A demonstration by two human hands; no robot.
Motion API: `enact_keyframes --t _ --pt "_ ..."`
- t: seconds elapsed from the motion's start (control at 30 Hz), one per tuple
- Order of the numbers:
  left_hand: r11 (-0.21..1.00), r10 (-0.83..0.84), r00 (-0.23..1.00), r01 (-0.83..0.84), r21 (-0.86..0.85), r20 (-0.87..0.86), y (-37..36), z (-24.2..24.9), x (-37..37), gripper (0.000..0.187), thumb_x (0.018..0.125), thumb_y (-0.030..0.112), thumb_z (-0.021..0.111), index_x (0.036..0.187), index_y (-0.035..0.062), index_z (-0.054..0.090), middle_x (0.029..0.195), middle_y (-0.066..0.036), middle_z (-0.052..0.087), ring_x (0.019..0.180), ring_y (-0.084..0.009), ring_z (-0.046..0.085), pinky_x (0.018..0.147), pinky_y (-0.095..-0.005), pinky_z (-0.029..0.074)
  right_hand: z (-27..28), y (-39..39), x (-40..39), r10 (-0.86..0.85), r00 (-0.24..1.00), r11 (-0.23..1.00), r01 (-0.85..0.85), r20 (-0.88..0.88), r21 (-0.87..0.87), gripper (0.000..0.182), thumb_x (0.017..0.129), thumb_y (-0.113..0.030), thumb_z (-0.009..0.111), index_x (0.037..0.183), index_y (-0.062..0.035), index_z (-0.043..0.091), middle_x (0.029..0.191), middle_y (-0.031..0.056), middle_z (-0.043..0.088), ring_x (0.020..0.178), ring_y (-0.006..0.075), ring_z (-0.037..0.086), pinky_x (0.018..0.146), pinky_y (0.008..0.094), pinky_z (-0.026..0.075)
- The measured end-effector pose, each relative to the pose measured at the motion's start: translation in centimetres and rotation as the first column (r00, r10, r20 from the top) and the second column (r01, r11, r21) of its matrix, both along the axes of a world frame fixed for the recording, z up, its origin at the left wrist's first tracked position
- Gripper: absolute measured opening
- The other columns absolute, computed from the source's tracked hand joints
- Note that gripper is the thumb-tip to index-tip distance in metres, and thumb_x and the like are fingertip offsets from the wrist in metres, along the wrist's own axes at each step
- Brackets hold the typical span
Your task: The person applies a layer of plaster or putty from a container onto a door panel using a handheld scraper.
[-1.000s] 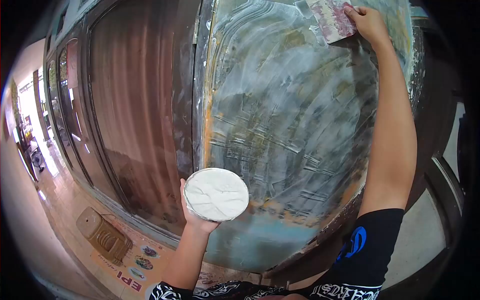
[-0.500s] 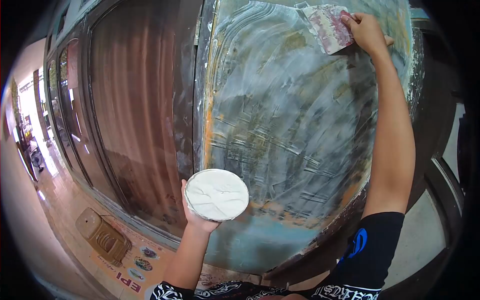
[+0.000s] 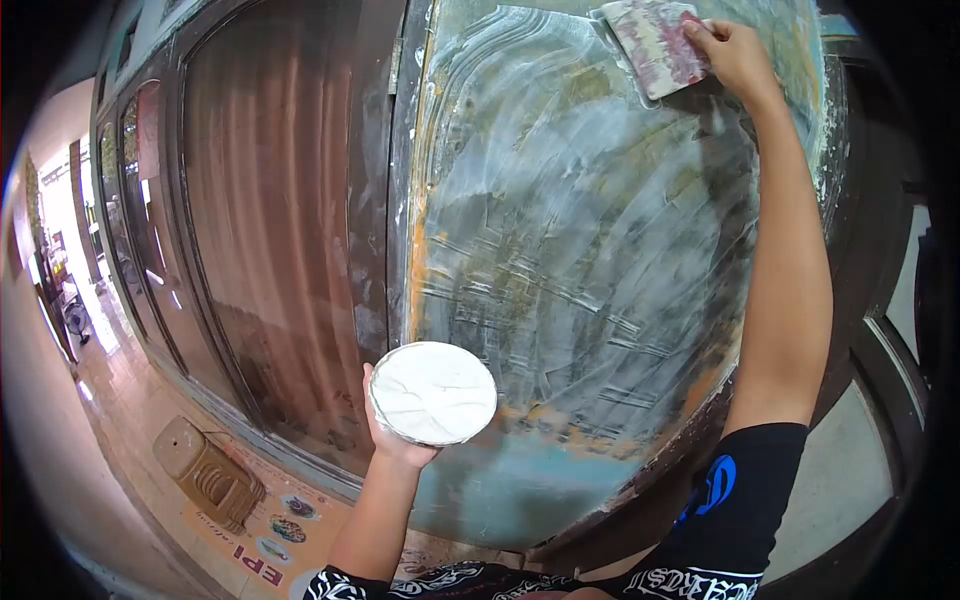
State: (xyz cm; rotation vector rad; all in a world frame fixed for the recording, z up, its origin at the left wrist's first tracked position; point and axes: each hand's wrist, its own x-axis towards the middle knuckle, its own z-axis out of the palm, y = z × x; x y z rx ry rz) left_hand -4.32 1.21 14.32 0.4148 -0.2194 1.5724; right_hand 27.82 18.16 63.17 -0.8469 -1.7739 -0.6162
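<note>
i see the scraper point(image 3: 655, 45) pressed flat high on the putty-smeared door panel point(image 3: 570, 250), right hand point(image 3: 735, 50) clenched on it; my left hand point(image 3: 390, 435) grasps the putty dish point(image 3: 433, 392) lower down, near the panel's bottom edge

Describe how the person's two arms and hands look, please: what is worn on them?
Both hands, the left hand and the right hand, are bare, without gloves, and the forearms are uncovered. The right sleeve is short and black with a blue emblem and white lettering; the left sleeve is black with white patterns.

White putty point(image 3: 433, 392), pink-stained scraper point(image 3: 655, 45)
</note>
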Motion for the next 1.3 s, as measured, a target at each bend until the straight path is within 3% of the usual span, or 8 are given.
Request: enact_keyframes --t 0.17,0.23,0.43,0.5,0.67,0.77,0.9,1.3 --pt "0.997 0.059 0.996 -0.062 -0.034 -0.071 0.1 0.1 0.2 0.079 0.094 0.067 0.038 0.142 0.0047 0.048 0.142 -0.019 0.052 0.128 -0.0426 0.051 0.108 -0.0581 0.04 -3.7 -3.6 -3.2 -0.411 0.906 0.887 0.424 -0.105 0.185 0.041 0.092 -0.049 0.062 0.102 -0.0112 0.073 0.094 0.0117 0.073 0.096 0.0305 0.068 0.096 0.0408 0.038" --pt "0.998 0.057 0.996 -0.059 -0.032 -0.066 0.2 -0.2 0.2 0.079 0.094 0.067 0.038 0.142 0.0048 0.047 0.142 -0.019 0.052 0.128 -0.0425 0.051 0.108 -0.058 0.04 -3.3 -4.6 -3.5 -0.004 0.972 0.988 0.041 -0.236 0.152 0.029 0.089 -0.025 0.069 0.089 0.0034 0.073 0.074 0.0117 0.071 0.065 0.0168 0.064 0.063 0.0361 0.05" --pt "0.999 0.035 0.998 -0.035 0.001 -0.058 0.4 -0.5 0.2 0.078 0.094 0.067 0.038 0.142 0.0053 0.048 0.142 -0.019 0.052 0.128 -0.0419 0.051 0.108 -0.0575 0.04 -4.3 -4.3 -4.1 -0.029 0.983 0.999 0.031 -0.179 0.01 0.033 0.088 -0.028 0.069 0.093 0.0037 0.072 0.073 0.017 0.069 0.069 0.022 0.066 0.068 0.0387 0.05" --pt "1.0 0.027 0.998 -0.026 0.008 -0.056 0.3 -0.5 0.3 0.079 0.094 0.067 0.037 0.141 0.0053 0.048 0.142 -0.019 0.052 0.127 -0.042 0.052 0.108 -0.0577 0.04 -3.1 -1.7 -2.7 -0.106 0.978 0.918 0.165 -0.18 0.36 0.033 0.088 -0.029 0.069 0.093 0.0036 0.072 0.074 0.0167 0.069 0.069 0.0207 0.064 0.069 0.0384 0.05" --pt "0.999 0.002 0.999 -0.004 -0.036 -0.051 0.7 -0.8 0.6 0.08 0.094 0.068 0.037 0.142 0.0048 0.048 0.143 -0.02 0.051 0.128 -0.0435 0.051 0.108 -0.059 0.04 -3.8 -4.4 -4.9 0.165 0.972 0.985 -0.153 -0.169 0.081 0.026 0.087 -0.023 0.069 0.091 0.0024 0.072 0.079 0.0207 0.071 0.074 0.0301 0.069 0.071 0.0384 0.052" --pt "0.995 0.011 0.998 -0.017 -0.096 -0.063 0.8 -1.0 0.8 0.083 0.091 0.072 0.037 0.142 0.007 0.047 0.142 -0.019 0.051 0.127 -0.0427 0.051 0.105 -0.0584 0.042 -3.8 -3.6 -4.1 -0.313 0.942 0.935 0.328 -0.125 0.137 0.046 0.092 -0.052 0.059 0.106 -0.0104 0.073 0.097 0.014 0.073 0.1 0.0343 0.068 0.095 0.0421 0.041" --pt "0.999 0.009 0.999 -0.01 -0.043 -0.036 0.4 -0.9 0.2 0.081 0.093 0.069 0.037 0.142 0.0054 0.047 0.142 -0.02 0.051 0.128 -0.0436 0.051 0.107 -0.0587 0.04 0.9 2.1 2.7 -0.031 0.996 0.986 0.045 -0.087 0.159 0.046 0.093 -0.046 0.062 0.112 -0.0049 0.071 0.093 0.0128 0.074 0.086 0.0246 0.069 0.082 0.0362 0.049" --pt "0.998 0.038 0.997 -0.041 -0.057 -0.062 0.0 -1.2 0.5 0.083 0.092 0.072 0.036 0.141 0.0069 0.048 0.141 -0.019 0.052 0.126 -0.0426 0.052 0.106 -0.0577 0.043 0.7 0.0 6.6 -0.14 0.959 0.971 0.181 -0.247 0.154 0.046 0.092 -0.043 0.065 0.111 -0.001 0.071 0.094 0.0148 0.074 0.085 0.0237 0.069 0.079 0.0339 0.049"
